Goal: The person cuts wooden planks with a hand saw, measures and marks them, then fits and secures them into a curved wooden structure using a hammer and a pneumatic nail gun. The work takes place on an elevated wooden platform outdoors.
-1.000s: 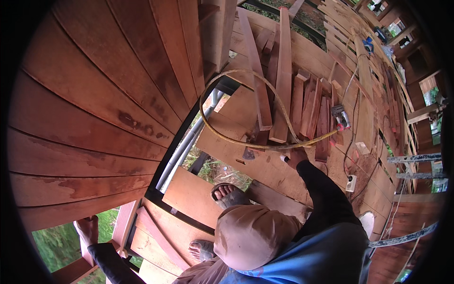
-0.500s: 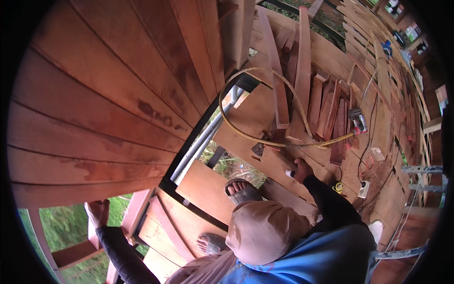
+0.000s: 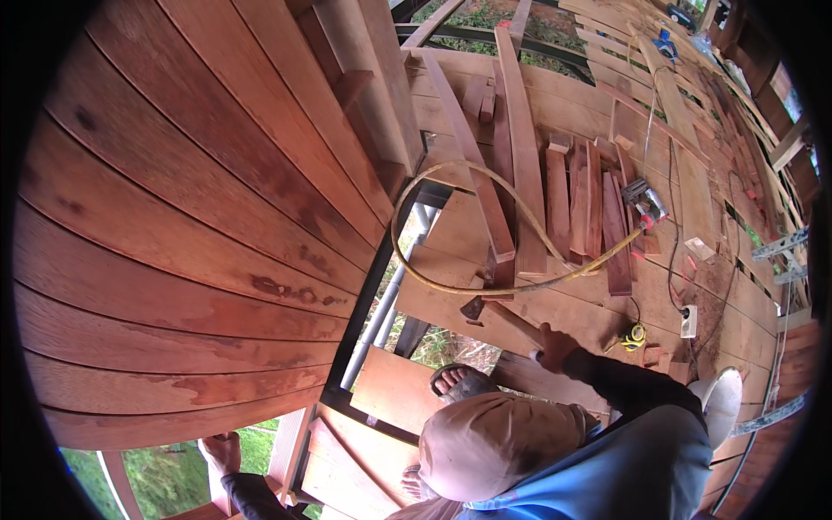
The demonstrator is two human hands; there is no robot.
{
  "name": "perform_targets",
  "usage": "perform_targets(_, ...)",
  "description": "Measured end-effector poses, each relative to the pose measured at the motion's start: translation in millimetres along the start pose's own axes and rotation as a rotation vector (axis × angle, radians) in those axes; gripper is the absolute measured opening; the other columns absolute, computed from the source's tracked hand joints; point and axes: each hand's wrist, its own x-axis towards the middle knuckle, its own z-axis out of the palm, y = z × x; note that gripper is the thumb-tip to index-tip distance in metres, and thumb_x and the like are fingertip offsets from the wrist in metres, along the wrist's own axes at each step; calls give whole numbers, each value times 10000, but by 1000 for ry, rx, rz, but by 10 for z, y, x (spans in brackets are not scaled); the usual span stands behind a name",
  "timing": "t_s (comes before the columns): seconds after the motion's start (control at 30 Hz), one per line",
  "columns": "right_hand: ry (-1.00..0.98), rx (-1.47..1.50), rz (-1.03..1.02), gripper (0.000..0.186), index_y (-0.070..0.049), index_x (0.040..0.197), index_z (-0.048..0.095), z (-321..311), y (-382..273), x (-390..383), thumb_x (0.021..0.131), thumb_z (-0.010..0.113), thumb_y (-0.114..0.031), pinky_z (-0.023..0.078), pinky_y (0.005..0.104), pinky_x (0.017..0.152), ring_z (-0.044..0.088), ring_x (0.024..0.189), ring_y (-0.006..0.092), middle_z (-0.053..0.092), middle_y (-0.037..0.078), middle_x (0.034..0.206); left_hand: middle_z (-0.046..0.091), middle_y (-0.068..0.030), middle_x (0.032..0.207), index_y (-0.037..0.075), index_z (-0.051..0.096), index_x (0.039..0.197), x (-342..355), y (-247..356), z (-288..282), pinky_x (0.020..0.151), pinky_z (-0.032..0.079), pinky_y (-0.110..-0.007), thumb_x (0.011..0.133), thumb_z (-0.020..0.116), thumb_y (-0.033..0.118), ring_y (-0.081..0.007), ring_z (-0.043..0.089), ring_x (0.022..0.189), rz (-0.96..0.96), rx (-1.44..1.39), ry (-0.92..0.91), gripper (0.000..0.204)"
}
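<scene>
- Right hand (image 3: pixel 555 345): since a second ago we have carried it down the deck boards (image 3: pixel 598 312); fingers now closed round the hammer (image 3: pixel 503 316) handle, head resting on the boards.
- Left hand (image 3: pixel 222 451): grips the wooden post (image 3: pixel 286 451) as before; finger spread we cannot tell.
- Yellow hose (image 3: pixel 485 186): loop unchanged.

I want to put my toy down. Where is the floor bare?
Bare boards lie inside the yellow hose loop and between the hammer and white socket. It is crowded around the stacked planks and power tool.
</scene>
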Motion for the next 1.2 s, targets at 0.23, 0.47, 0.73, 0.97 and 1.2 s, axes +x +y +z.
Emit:
perform_targets(0.23, -849, 872, -109, 334, -62, 1204, 587, -257, 73, -253, 920, 642, -229, 484, 265, 532, 559, 587, 83, 585, 15, 742, 441, -82, 566, 5, 492, 665, -55, -160, 24, 536, 358, -352, 657, 604, 31, -193, 418, 523, -42, -11, 0, 116)
perform_targets(0.47, -179, 1045, -641, 283, -92, 1213, 580, -1391, -1420, 414, 991, 577, -269, 451, 261, 454, 550, 564, 74, 567, -2, 738, 449, -20, 596, 29, 524, 705, -43, 53, 63, 533, 339, -319, 685, 650, 48, -141, 393, 546, -47, 19, 59, 128)
perform_targets(0.73, 593, 275, -713, 605, -117, 1475, 348, -3344, -2579, 1063, 923, 586, -193, 512, 443, 748, 657, 885, 347, 651, 245, 1082, 428, -2, 636, 26, 507, 756, -74, -132, 42, 529, 321, -291, 716, 642, 12, -104, 362, 558, 2, -74, 52, 141)
perform_targets(0.97, 538, -13, -637, 711, -216, 1537, 239, -3508, -2792, 1688, 901, 522, -68, 494, 424, 602, 616, 702, 353, 631, 249, 1062, 445, -19, 608, 15, 512, 755, -94, -585, 179, 519, 344, -318, 693, 640, 6, -137, 389, 539, -12, -26, 27, 142)
perform_targets(1.2, 752, -33, -771, 786, -264, 1561, 181, -3532, -2708, 1765, 887, 525, -50, 508, 426, 898, 636, 1039, 373, 570, 256, 1292, 521, -4, 629, 28, 539, 758, -55, -396, 207, 513, 357, -277, 672, 647, -15, -88, 461, 548, -30, -38, -2, 145)
